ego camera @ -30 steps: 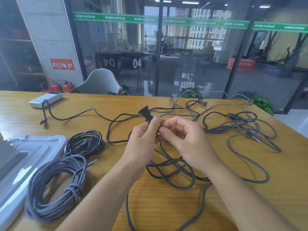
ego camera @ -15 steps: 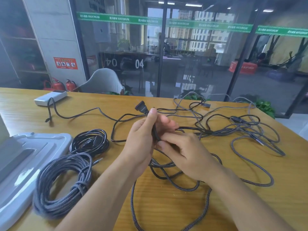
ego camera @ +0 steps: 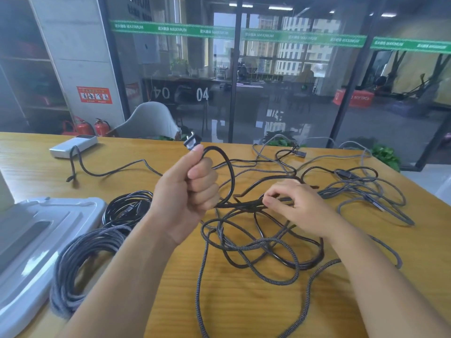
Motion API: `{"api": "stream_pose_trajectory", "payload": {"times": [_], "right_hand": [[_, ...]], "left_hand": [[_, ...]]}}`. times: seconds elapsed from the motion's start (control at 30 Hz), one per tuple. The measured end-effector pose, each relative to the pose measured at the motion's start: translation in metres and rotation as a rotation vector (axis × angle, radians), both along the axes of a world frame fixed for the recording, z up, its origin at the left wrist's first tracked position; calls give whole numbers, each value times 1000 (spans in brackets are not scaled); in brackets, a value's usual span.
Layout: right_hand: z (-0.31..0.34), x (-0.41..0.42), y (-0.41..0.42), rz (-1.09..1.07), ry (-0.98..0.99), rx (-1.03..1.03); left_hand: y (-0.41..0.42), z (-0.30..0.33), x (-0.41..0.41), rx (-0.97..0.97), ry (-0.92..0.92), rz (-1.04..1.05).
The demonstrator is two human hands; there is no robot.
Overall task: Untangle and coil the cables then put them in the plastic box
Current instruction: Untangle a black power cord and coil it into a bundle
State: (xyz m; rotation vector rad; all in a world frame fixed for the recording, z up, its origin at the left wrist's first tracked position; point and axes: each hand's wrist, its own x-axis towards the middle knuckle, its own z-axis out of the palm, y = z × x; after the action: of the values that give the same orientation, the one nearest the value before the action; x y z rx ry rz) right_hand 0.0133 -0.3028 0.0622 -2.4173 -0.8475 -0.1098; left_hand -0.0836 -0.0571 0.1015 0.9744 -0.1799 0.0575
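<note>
Up goes the left hand (ego camera: 188,191), now fisted round the black two-pin power cable (ego camera: 227,172) with one loop formed (coiling begun), while the right hand (ego camera: 296,208) pinches its slack above the tangled braided cables (ego camera: 256,247) on the wooden table (ego camera: 244,301).

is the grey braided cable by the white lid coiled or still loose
Coiled. The grey braided cable lies in a bundle of stacked loops on the table, beside the white lid.
</note>
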Motion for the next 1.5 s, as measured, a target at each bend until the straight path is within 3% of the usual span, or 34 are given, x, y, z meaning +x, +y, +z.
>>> {"api": "stream_pose_trajectory", "payload": {"times": [0.13, 0.3, 0.4, 0.53, 0.63, 0.7, 0.8, 1.1, 1.2, 1.27, 1.33, 1.43, 1.5], "right_hand": [[0, 2, -1, -49, -94, 38], [7, -16, 17, -136, -435, 366], [13, -25, 33, -214, -517, 477], [15, -32, 44, -227, -337, 591], [22, -41, 45, -149, -37, 677], [24, -44, 44, -65, 204, 748], [24, -44, 42, 40, 382, 719], [23, -50, 46, 101, 332, 866], [22, -42, 38, 75, 245, 733], [15, -34, 31, -48, 0, 393], [7, -30, 29, -87, -51, 119], [-3, -30, 32, 8, 81, 61], [-7, -32, 37, 75, 66, 68]], "left_hand": [[7, 0, -1, 57, -30, -90], [7, -6, 1, 246, -100, -202], [0, -8, 2, 373, -103, -207], [-16, -15, 4, 593, -132, -190], [-31, -22, 5, 738, -119, -148], [-36, -25, 7, 774, -100, -82], [-37, -27, 8, 769, -99, 31], [-38, -30, 10, 720, -145, 188], [-30, -31, 16, 698, -121, 324], [-24, -27, 17, 624, -112, 395], [-15, -22, 16, 553, -106, 470], [-4, -21, 17, 497, -125, 543], [-2, -19, 17, 400, -144, 520]]}}
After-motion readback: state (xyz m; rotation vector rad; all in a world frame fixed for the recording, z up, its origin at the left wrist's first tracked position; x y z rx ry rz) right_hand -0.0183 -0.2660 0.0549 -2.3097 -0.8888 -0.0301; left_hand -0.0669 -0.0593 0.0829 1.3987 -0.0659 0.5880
